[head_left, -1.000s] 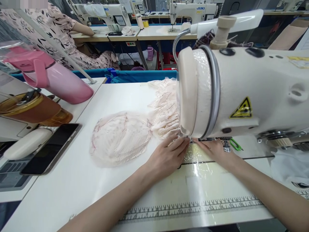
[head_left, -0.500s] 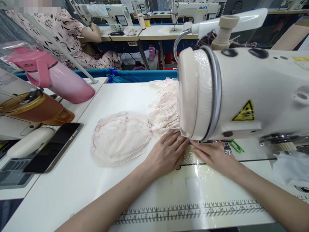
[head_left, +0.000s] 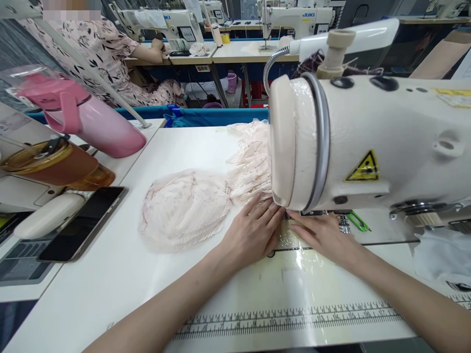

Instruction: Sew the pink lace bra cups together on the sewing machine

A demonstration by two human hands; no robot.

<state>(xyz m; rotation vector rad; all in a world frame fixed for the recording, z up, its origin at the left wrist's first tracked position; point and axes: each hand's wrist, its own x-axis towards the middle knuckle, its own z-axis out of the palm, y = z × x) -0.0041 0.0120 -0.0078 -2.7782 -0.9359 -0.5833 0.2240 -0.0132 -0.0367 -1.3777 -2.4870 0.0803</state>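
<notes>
A pale pink lace fabric piece (head_left: pixel 187 208) lies spread on the white sewing table (head_left: pixel 121 274), trailing back under the head of the white sewing machine (head_left: pixel 368 142). My left hand (head_left: pixel 253 233) lies flat with fingers together, pressing the fabric edge just left of the needle area. My right hand (head_left: pixel 324 234) rests flat on the machine bed under the machine head, fingertips toward the needle. The needle and presser foot are hidden behind the machine head.
A pink flask (head_left: pixel 81 117), an amber lidded cup (head_left: pixel 51 164) and a dark phone (head_left: pixel 83 223) sit at the left. Green snips (head_left: pixel 355 221) lie behind my right hand. A printed ruler (head_left: pixel 287 318) runs along the near table edge. Another person sits at a far machine (head_left: pixel 110 54).
Both hands have slid slightly away from me toward the machine head, feeding the fabric. The person behind has moved an arm toward their machine.
</notes>
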